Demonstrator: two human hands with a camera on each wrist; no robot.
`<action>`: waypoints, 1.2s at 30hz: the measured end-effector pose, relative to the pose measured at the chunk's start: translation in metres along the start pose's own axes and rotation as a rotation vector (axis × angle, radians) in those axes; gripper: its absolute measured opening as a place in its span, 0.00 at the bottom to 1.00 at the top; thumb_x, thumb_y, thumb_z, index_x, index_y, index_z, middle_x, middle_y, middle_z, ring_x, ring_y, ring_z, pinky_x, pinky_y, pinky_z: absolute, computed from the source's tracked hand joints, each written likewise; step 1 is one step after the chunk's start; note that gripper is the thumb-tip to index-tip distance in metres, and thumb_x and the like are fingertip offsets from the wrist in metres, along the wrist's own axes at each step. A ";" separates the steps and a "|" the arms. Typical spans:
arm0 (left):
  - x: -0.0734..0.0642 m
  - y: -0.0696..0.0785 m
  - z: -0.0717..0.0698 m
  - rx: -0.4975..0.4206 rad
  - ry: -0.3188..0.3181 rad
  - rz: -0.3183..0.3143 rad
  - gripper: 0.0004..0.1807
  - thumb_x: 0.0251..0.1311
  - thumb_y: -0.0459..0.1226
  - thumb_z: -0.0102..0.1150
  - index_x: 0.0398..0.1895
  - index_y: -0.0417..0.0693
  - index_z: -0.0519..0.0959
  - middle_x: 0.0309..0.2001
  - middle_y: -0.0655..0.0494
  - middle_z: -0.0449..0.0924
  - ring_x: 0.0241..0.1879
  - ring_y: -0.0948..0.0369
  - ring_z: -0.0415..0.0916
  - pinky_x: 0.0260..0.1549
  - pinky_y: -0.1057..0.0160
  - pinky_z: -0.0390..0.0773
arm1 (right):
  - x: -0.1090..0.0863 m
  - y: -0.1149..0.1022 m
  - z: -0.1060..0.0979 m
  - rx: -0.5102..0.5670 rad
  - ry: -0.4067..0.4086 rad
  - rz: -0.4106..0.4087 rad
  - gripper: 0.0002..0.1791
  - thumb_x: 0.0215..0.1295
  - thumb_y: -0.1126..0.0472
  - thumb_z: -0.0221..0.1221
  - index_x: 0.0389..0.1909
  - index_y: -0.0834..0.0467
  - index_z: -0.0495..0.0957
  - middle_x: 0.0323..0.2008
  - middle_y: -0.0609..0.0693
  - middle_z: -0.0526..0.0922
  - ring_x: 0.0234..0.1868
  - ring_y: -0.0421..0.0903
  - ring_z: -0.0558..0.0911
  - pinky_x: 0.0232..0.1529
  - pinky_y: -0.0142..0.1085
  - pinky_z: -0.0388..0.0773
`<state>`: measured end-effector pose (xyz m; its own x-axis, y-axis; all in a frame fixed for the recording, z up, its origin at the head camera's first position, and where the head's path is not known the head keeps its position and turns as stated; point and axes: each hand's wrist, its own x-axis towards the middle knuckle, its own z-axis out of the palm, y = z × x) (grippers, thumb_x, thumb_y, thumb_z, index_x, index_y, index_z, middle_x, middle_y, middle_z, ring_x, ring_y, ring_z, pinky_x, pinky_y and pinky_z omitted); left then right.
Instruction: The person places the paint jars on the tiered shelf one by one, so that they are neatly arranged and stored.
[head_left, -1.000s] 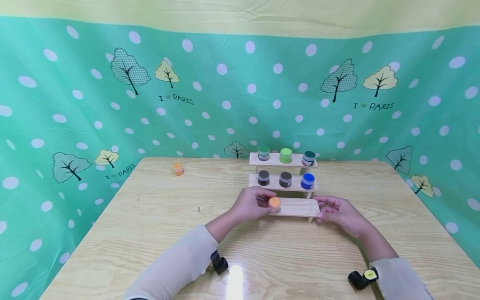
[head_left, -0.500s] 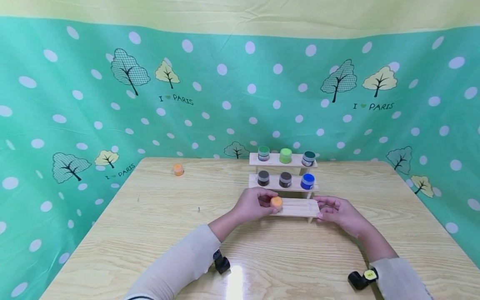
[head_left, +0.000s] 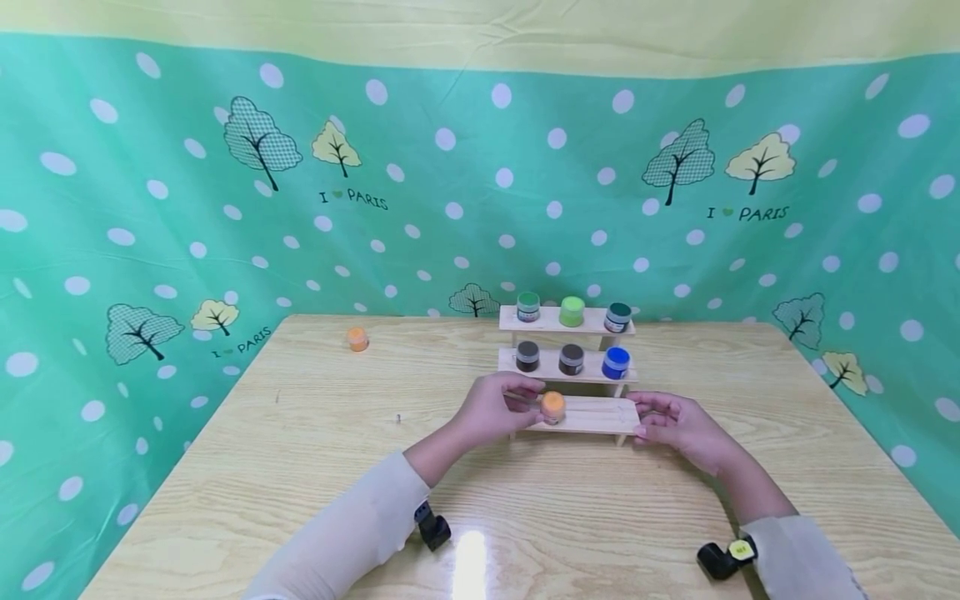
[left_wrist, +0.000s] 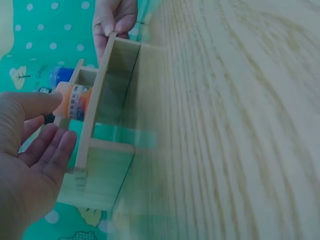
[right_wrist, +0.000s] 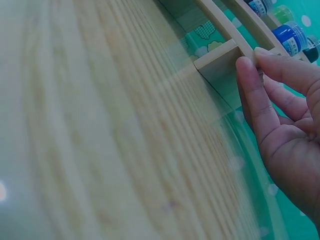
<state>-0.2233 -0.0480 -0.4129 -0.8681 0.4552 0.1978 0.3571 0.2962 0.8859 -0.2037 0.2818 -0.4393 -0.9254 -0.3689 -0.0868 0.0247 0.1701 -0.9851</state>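
An orange paint jar (head_left: pixel 552 407) stands upright on the lowest step of a small three-step wooden rack (head_left: pixel 596 414), toward its left end. Around it my left hand (head_left: pixel 491 410) has loosened. In the left wrist view the thumb lies right at the jar's orange lid (left_wrist: pixel 62 100), while the other fingers (left_wrist: pixel 62 150) spread apart from it. At the opposite end of that step my right hand (head_left: pixel 684 429) pinches the board's corner between thumb and finger, as the right wrist view also shows.
Green paint jars (head_left: pixel 572 312) line the top step. On the middle step are two dark jars (head_left: pixel 527 356) and a blue jar (head_left: pixel 616 363). Another orange jar (head_left: pixel 357 339) stands at the back left of the wooden table (head_left: pixel 315 467). A patterned green curtain (head_left: pixel 420 183) hangs behind.
The orange jar shifted slightly right along the lowest step, then my left fingers let go and drew back a little left. My right hand stays on the rack's end.
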 end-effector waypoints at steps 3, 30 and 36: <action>-0.003 0.000 -0.006 -0.017 0.003 0.016 0.21 0.52 0.28 0.71 0.51 0.37 0.81 0.49 0.46 0.82 0.47 0.57 0.81 0.44 0.67 0.82 | 0.001 0.001 0.000 -0.006 0.003 0.010 0.39 0.60 0.69 0.65 0.68 0.75 0.57 0.54 0.63 0.75 0.45 0.45 0.82 0.48 0.40 0.83; -0.036 0.006 -0.060 -0.119 0.158 0.071 0.20 0.50 0.25 0.72 0.49 0.36 0.82 0.47 0.44 0.81 0.45 0.46 0.80 0.44 0.58 0.84 | 0.002 0.002 0.000 -0.023 0.021 0.023 0.39 0.59 0.67 0.67 0.67 0.74 0.59 0.54 0.65 0.76 0.44 0.46 0.83 0.46 0.41 0.84; -0.042 0.005 -0.073 -0.108 0.144 0.088 0.23 0.49 0.28 0.73 0.51 0.38 0.81 0.49 0.44 0.80 0.47 0.45 0.79 0.44 0.59 0.84 | 0.002 0.002 0.000 -0.021 0.017 0.022 0.39 0.60 0.67 0.66 0.67 0.74 0.59 0.54 0.65 0.76 0.44 0.46 0.83 0.47 0.41 0.83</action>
<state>-0.2102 -0.1271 -0.3863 -0.8784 0.3479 0.3277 0.4015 0.1654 0.9008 -0.2054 0.2816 -0.4412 -0.9309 -0.3495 -0.1057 0.0373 0.1970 -0.9797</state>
